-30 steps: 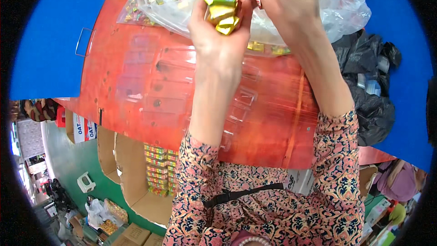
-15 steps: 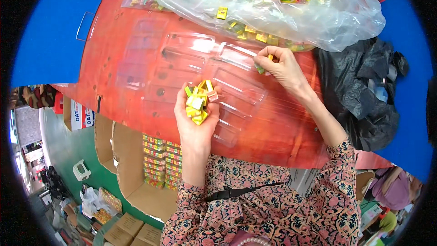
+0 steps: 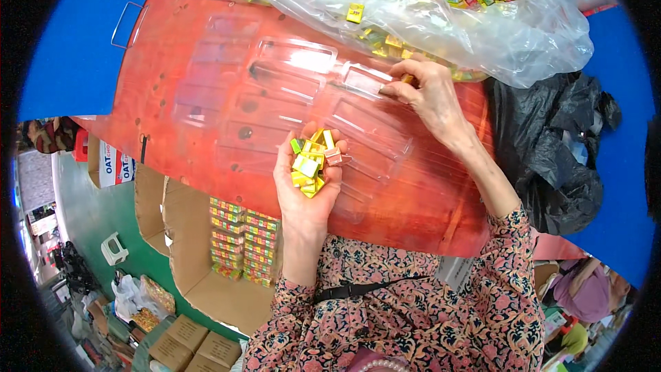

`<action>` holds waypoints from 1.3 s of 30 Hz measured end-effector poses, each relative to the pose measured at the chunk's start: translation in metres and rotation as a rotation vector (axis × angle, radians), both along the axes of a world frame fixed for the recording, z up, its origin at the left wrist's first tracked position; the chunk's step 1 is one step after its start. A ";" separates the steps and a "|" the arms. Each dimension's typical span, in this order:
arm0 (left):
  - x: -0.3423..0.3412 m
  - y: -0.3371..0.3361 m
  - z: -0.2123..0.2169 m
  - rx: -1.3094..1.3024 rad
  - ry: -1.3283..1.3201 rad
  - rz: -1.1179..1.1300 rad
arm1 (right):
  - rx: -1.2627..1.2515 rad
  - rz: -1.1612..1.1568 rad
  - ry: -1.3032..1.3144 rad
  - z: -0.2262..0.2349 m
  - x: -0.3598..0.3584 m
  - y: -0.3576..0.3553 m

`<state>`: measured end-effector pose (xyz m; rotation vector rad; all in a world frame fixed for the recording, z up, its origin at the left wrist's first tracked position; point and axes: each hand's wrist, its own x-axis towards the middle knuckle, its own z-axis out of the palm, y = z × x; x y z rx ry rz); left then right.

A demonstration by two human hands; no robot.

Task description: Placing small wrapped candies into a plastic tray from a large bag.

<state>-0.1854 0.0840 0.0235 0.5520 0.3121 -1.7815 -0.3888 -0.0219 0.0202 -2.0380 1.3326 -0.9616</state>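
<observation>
My left hand [image 3: 303, 210] is palm up, its fingers curled round a small heap of wrapped candies [image 3: 308, 164]. Most are yellow, with a green one and a pinkish-red one at the edges. Farther off to the right, my right hand [image 3: 435, 100] is closed in a pinch. A bit of yellow candy [image 3: 409, 78] shows between its fingers, which hide the rest. Its fingertips are at the right end of a long compartment in a clear plastic tray [image 3: 335, 91]. The tray has several such compartments and lies on the red table.
A large clear plastic bag [image 3: 509, 45] of loose candies lies across the far side. A crumpled black bag [image 3: 544, 151] is at the right table edge. Below the red table [image 3: 206, 158], an open cardboard box [image 3: 196, 262] holds stacked rows of candies [image 3: 243, 241].
My right hand has turned and its fingertips have moved slightly left, over the compartment's end. The green candy that showed in the pinch is out of sight. My left hand keeps its heap.
</observation>
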 end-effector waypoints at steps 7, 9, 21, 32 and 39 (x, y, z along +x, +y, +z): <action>-0.003 0.001 -0.001 -0.011 0.003 0.002 | 0.185 -0.148 -0.090 0.012 -0.029 0.035; -0.003 0.002 -0.002 -0.018 0.016 -0.004 | 0.169 -0.174 -0.060 0.006 -0.035 0.049; -0.016 0.009 -0.005 0.021 -0.027 -0.023 | 0.041 -0.202 0.003 -0.004 -0.034 0.065; -0.016 0.014 -0.002 0.002 -0.007 -0.045 | -0.172 -0.037 0.218 -0.016 0.002 0.018; -0.012 0.016 0.000 0.036 -0.076 0.002 | -0.164 0.064 0.458 -0.001 0.001 0.011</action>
